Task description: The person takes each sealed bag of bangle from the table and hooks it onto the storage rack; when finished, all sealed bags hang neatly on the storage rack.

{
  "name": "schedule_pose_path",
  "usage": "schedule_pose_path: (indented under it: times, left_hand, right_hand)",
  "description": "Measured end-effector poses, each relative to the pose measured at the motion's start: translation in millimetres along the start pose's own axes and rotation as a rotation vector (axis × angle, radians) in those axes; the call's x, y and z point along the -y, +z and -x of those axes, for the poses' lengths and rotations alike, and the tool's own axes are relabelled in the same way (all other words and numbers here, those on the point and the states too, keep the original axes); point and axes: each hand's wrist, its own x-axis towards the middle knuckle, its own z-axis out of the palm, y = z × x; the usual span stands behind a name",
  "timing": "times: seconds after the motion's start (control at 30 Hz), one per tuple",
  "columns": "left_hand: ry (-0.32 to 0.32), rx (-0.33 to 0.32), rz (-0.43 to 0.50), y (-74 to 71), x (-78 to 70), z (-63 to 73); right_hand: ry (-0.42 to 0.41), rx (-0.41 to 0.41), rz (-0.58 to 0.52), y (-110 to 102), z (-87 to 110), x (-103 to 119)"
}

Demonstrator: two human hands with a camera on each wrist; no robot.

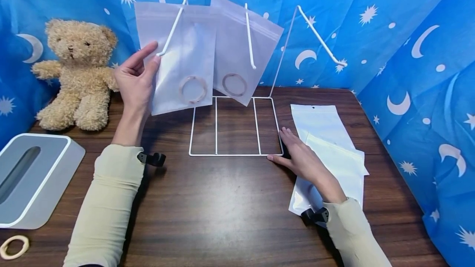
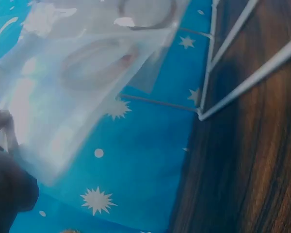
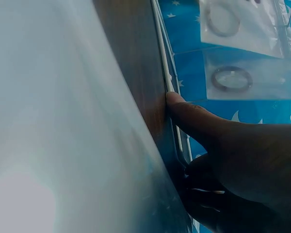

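Pinched by the left hand (image 1: 135, 77), the left bag (image 1: 185, 61) was hung on the left prong (image 1: 173, 29), the second bag (image 1: 231, 55) on the middle prong (image 1: 249, 36), and the wire rack (image 1: 237, 155) was touched by the unclenched right hand (image 1: 305, 159).

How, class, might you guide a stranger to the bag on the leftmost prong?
On the table stands a white, three-pronged wire rack. Its leftmost prong carries a translucent bag. Unlike the bag to its right, this one touches the left hand.

Two hands (image 1: 135, 79), one wire rack (image 1: 237, 155), three hooks (image 1: 248, 36), at least four pouches (image 1: 185, 52), two bagged rings (image 1: 181, 90), one loose ring (image 1: 25, 245), one teddy bear (image 1: 83, 69), one tissue box (image 1: 41, 176)!
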Motion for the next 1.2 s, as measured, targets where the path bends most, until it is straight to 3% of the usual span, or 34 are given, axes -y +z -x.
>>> schedule_pose_path:
  times: [0.1,0.2,0.4,0.47,0.6,0.67,0.7,0.73,0.8,0.9,0.97,1.0,1.07,1.2]
  left_hand:
    - [0.030,0.009,-0.038,1.8,-2.2,1.5]
    - [-0.002,0.013,-0.047,1.0,-5.1,2.3]
    - [0.008,0.099,-0.135,-3.2,-24.2,10.2]
    - [0.043,0.109,-0.187,-3.7,-35.2,16.4]
    - [0.190,0.071,-0.392,-5.3,-52.2,33.4]
    - [0.193,0.061,-0.489,-8.3,-54.6,42.5]
    - [0.162,0.077,-0.538,-10.4,-54.4,46.6]
    - [0.115,0.119,-0.599,-13.0,-53.2,50.6]
    - [-0.042,0.269,-0.753,-18.3,-48.9,58.3]
    - [-0.295,0.632,-1.010,-23.0,-39.7,69.0]
    - [-0.412,0.842,-1.131,-23.6,-32.7,76.1]
    - [-0.452,0.915,-1.169,-24.0,-29.3,79.4]
    - [-0.490,1.000,-1.223,-24.7,-23.5,85.6]
    - [-0.511,1.067,-1.262,-28.9,-16.1,95.9]
  right_hand:
    - [-0.016,-0.008,-0.002,1.5,0.0,0.5]
    - [-0.035,-0.018,-0.005,2.1,0.4,1.3]
    - [-0.041,-0.026,0.005,1.6,0.4,1.1]
    - [-0.039,-0.024,0.006,1.1,0.1,1.0]
    - [-0.034,-0.016,0.005,-0.2,0.0,1.0]
    - [-0.030,-0.015,0.003,-0.8,0.2,0.5]
    - [-0.027,-0.012,0.003,-1.0,0.4,0.2]
    - [-0.021,-0.010,0.003,-1.3,0.6,-0.4]
    - [-0.013,-0.008,0.005,-2.0,1.1,-1.8]
    - [-0.001,-0.007,0.003,-2.5,1.8,-3.6]
    - [-0.002,-0.007,-0.001,-2.3,1.9,-3.8]
    - [-0.004,-0.006,-0.004,-1.8,1.7,-3.6]
    - [-0.009,-0.004,-0.008,-1.0,0.9,-2.4]
    - [-0.015,-0.005,-0.002,0.2,-0.6,0.2]
